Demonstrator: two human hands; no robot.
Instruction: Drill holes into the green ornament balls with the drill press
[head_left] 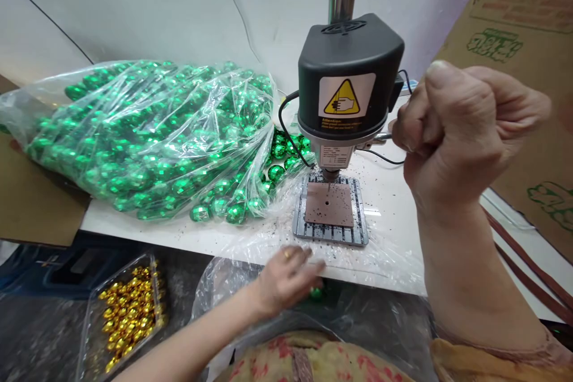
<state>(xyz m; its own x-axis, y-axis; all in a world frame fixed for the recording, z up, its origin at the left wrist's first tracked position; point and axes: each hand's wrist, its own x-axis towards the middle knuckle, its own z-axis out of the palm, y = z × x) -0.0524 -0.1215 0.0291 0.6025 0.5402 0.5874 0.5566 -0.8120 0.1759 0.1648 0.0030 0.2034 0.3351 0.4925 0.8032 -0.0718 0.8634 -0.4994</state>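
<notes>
My right hand [465, 131] is closed at the side of a small black drill press [349, 71], around its feed lever [380, 138]; the grip end is hidden in my fist. Below the drill head, a brown square plate [329, 206] with a small hole lies on the slotted grey metal base [360, 233]. In front of the base, over the table's edge, my left hand [286, 280] has its fingers stretched out and slightly blurred. Just below those fingers is a shiny green ball [316, 293], apart from them as far as I can see.
A large clear bag [156, 143] of faceted green balls fills the table's left. Dark shavings dot the white tabletop [394, 250]. A clear tub [85, 334] of gold balls stands lower left. At right is a cardboard box [528, 89]; a black cable [283, 125] hangs by the drill.
</notes>
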